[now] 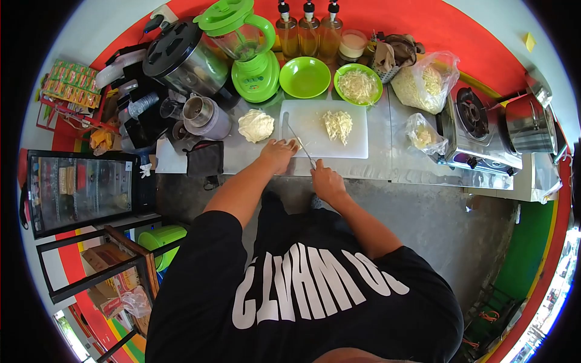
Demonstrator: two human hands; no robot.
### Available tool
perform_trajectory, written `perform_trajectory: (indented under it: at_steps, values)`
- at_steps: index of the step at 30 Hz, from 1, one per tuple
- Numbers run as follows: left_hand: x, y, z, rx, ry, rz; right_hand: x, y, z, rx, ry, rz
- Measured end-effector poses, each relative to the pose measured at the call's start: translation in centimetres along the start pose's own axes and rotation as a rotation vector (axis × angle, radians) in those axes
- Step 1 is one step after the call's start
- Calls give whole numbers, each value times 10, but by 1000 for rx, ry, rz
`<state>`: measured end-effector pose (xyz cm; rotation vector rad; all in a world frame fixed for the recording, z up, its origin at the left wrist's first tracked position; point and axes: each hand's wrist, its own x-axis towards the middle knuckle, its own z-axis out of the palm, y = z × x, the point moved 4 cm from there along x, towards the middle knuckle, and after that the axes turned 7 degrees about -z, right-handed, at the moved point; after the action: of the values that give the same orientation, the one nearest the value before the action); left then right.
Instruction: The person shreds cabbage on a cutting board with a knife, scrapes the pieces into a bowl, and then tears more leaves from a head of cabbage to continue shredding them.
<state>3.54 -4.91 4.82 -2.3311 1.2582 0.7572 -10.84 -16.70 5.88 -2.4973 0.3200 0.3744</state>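
Observation:
My right hand (327,181) is closed round the handle of a knife (301,145), whose blade slants up and left over the white cutting board (357,149). At the board's lower left corner, my left hand (279,155) has its fingers bent and pressed on a small pale cabbage piece (298,143), partly hidden under the fingertips. The blade lies just beside those fingers. A heap of chopped cabbage (338,126) sits on the right half of the board. Left of the board, a larger chunk of cabbage (256,126) rests on the metal counter (239,158).
Behind the board stand a green plate (305,77), a green bowl of bean sprouts (358,85) and a green blender (254,75). To the right are a bag of shredded vegetable (425,85), a smaller bag (425,133) and a gas stove (481,136). A metal container (206,118) stands left.

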Motion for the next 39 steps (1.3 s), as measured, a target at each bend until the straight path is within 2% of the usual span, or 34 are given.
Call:
perform_trajectory:
  at_steps: [11, 15, 19, 25, 32, 34, 39]
  values:
    - [-7, 3, -3, -38, 50, 8, 10, 6, 24, -219, 20, 7]
    - [-11, 0, -5, -45, 28, 29, 37, -5, 10, -115, 16, 8]
    - [-12, 2, -4, -48, 18, 27, 26, -16, -9, -10, -30, 29]
    - [-9, -5, 1, -121, 20, -31, 16, -8, 17, -23, -64, 103]
    - [-8, -1, 16, -234, 187, -75, 13, -11, 2, -68, -34, 33]
    - [-11, 3, 18, -252, 213, -86, 6, -12, 8, -91, -84, 93]
    - [-14, 7, 21, -285, 284, -96, 32, -5, 29, -27, 41, 34]
